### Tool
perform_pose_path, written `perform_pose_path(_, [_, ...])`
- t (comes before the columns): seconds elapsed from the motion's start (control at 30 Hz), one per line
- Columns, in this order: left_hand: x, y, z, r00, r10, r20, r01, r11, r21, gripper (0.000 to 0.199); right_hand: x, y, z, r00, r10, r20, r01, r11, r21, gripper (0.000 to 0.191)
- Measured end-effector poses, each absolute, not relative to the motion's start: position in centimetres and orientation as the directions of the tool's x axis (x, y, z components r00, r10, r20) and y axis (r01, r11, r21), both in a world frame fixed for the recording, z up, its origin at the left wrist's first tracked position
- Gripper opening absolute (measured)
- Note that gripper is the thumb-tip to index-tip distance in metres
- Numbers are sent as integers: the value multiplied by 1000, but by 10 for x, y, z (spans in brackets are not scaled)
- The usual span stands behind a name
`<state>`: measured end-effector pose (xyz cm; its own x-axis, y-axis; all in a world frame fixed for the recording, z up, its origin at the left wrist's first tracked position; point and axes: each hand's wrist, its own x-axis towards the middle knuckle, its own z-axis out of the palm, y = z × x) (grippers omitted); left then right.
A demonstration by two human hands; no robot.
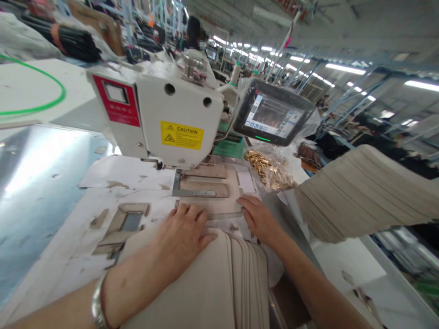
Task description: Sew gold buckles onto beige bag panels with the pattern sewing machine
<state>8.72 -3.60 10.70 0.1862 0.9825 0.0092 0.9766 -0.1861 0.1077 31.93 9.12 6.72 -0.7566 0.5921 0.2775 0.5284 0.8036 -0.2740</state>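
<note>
A flat beige fabric panel (206,207) lies on the bed of a sewing machine (178,103), partly under its metal clamp frame (204,193). My left hand (187,233) rests with spread fingers at the panel's near left edge, thumb out over a stack of beige panels (192,283). At the panel's right edge, my right hand (259,219) touches it with stretched fingertips. A bracelet (98,301) circles my left wrist. The needle area is hidden behind the machine head.
A control screen (272,114) stands right of the machine head. Gold-coloured metal pieces (262,167) lie in clear plastic beyond my right hand. Another large stack of beige panels (370,196) is at right. A loose clamp frame (125,221) sits left; a green hose (63,93) curves behind.
</note>
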Motion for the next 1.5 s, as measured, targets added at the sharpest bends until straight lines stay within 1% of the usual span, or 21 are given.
perform_pose_path(0.07, [87, -35, 107, 182, 983, 3, 978, -181, 108, 36, 323, 78, 64, -750, 596, 285, 541, 802, -255, 37])
perform_pose_path(0.23, [86, -33, 107, 186, 982, -3, 978, -185, 92, 38, 326, 58, 63, -759, 584, 289, 536, 811, -233, 39])
perform_pose_path(0.33, [87, -32, 107, 180, 984, 1, 980, -179, 83, 36, 326, 53, 64, -748, 589, 306, 527, 807, -266, 37])
perform_pose_path(0.47, [88, -32, 106, 164, 987, 5, 984, -164, 75, 33, 324, 53, 64, -709, 616, 343, 517, 786, -340, 31])
perform_pose_path(0.63, [89, -32, 106, 175, 983, 47, 980, -179, 92, 29, 320, 57, 65, -674, 640, 368, 503, 763, -406, 24])
perform_pose_path(0.73, [89, -32, 106, 183, 982, 51, 977, -187, 106, 28, 319, 59, 64, -658, 644, 390, 494, 760, -423, 21])
perform_pose_path(0.93, [90, -33, 103, 173, 984, 38, 981, -175, 78, 31, 317, 56, 63, -636, 650, 416, 487, 757, -436, 18])
perform_pose_path(1.03, [91, -34, 103, 164, 985, 43, 984, -167, 67, 31, 324, 64, 59, -579, 682, 447, 503, 730, -463, 16])
perform_pose_path(1.13, [92, -36, 105, 152, 988, 39, 986, -154, 59, 29, 340, 94, 54, -433, 760, 484, 620, 641, -452, 16])
perform_pose_path(1.2, [93, -38, 105, 156, 987, 42, 986, -158, 54, 30, 351, 123, 55, -356, 797, 488, 712, 570, -410, 20])
perform_pose_path(1.23, [93, -38, 105, 157, 986, 49, 986, -160, 52, 30, 354, 138, 58, -356, 806, 473, 754, 547, -365, 23])
perform_pose_path(1.27, [93, -39, 104, 158, 986, 56, 986, -161, 51, 31, 356, 153, 62, -373, 821, 433, 803, 519, -293, 26])
perform_pose_path(1.33, [93, -40, 103, 156, 986, 64, 986, -159, 55, 31, 356, 178, 74, -388, 873, 295, 893, 435, -113, 31])
perform_pose_path(1.4, [94, -41, 103, 145, 988, 52, 987, -148, 67, 29, 352, 195, 87, -337, 929, 155, 941, 336, 30, 31])
perform_pose_path(1.43, [94, -42, 104, 141, 989, 45, 987, -144, 72, 29, 349, 201, 93, -300, 948, 107, 953, 294, 68, 29])
perform_pose_path(1.5, [92, -43, 106, 147, 988, 41, 986, -149, 79, 30, 345, 208, 100, -255, 966, 50, 964, 250, 95, 25])
